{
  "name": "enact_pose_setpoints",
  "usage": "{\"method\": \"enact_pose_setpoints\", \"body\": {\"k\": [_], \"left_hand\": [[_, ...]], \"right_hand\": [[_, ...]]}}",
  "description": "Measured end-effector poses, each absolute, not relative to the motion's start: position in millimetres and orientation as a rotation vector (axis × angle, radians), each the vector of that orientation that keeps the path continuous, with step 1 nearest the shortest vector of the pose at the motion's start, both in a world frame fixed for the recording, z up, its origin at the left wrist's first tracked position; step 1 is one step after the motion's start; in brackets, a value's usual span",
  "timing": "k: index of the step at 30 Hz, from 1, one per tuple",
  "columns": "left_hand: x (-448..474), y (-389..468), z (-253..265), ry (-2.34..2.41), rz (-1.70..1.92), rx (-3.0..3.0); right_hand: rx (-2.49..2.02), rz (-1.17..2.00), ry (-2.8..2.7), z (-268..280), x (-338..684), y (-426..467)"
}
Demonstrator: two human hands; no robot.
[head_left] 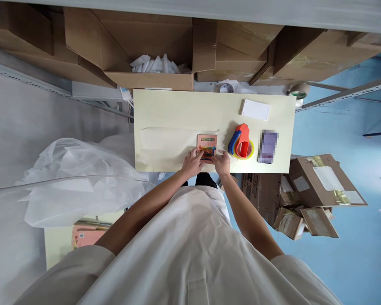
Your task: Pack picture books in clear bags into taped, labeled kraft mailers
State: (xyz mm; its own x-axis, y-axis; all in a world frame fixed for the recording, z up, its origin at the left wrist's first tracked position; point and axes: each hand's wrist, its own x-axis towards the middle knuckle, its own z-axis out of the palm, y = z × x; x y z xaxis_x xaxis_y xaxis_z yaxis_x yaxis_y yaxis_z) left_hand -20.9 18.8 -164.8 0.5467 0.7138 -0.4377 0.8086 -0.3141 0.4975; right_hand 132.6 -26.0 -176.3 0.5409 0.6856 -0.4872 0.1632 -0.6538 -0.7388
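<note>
A small pink book (207, 142) with a coloured picture on its cover lies at the front edge of the pale table (171, 106). My left hand (193, 162) grips its lower left side, fingers reaching over the cover. At the lower right corner, my right hand (222, 162) pinches the edge, thumb on the cover. Under and left of the book spreads a pale, thin sheet (168, 146); its exact material is hard to tell. Just right of my right hand stands a red and blue tape dispenser (244, 137) with a yellowish roll.
A blurred-out phone (268, 146) and a white stack of paper (256, 109) lie on the table's right. Behind are open cardboard boxes (149, 79), one holding white rolled packets (158, 64). Plastic film (82, 182) bulges at left; cartons (324, 180) are piled at right.
</note>
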Motion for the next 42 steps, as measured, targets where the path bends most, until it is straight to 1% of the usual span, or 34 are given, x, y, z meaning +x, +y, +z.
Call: {"method": "enact_pose_setpoints", "body": {"k": [3, 8, 11, 14, 17, 20, 24, 27, 30, 32, 34, 38, 40, 42], "left_hand": [[-9.8, 10.9, -164.7, 1.236, -0.032, 1.993], [24.2, -3.4, -161.3, 1.027, 0.270, 1.597], [29.5, -3.6, -154.7, 0.970, 0.401, 1.376], [14.2, 2.9, -149.0, 1.004, 0.463, 1.265], [-9.2, 12.3, -148.8, 1.175, 0.463, 1.237], [-26.5, 21.8, -156.5, 1.273, 0.435, 1.118], [-41.0, 32.7, -173.1, 1.308, 0.423, 0.910], [-51.9, 34.6, -177.7, 1.474, 0.408, 0.983], [-56.2, 28.6, -170.2, 1.637, 0.444, 1.260], [-51.3, 22.7, -163.8, 1.569, 0.471, 1.538], [-41.5, 18.2, -161.5, 1.452, 0.399, 1.712], [-24.3, 18.3, -172.7, 1.589, 0.139, 1.577], [-23.2, 20.7, -180.2, 1.619, 0.111, 1.514], [-26.1, 21.9, -185.2, 1.585, 0.165, 1.483]], "right_hand": [[-2.163, 1.025, -0.741, -162.8, 136.1, -35.0], [-2.243, 0.872, -0.863, -134.6, 142.8, -55.9], [-2.171, 0.918, -0.950, -125.4, 138.6, -56.9], [-1.995, 1.028, -1.134, -124.1, 127.6, -49.1], [-1.851, 1.193, -1.244, -129.9, 116.0, -40.0], [-1.791, 1.336, -1.211, -142.0, 108.1, -33.5], [-1.780, 1.366, -1.167, -161.1, 102.6, -27.9], [-1.773, 1.351, -1.208, -172.7, 100.4, -25.3], [-1.784, 1.289, -1.278, -180.5, 99.0, -22.8], [-1.783, 1.246, -1.315, -183.1, 98.6, -20.8], [-1.771, 1.236, -1.340, -183.4, 99.4, -19.3], [-1.789, 1.200, -1.348, -180.4, 106.9, -23.0], [-1.912, 1.081, -1.241, -180.9, 112.7, -28.2], [-2.040, 1.025, -1.036, -184.2, 117.5, -32.9]]}}
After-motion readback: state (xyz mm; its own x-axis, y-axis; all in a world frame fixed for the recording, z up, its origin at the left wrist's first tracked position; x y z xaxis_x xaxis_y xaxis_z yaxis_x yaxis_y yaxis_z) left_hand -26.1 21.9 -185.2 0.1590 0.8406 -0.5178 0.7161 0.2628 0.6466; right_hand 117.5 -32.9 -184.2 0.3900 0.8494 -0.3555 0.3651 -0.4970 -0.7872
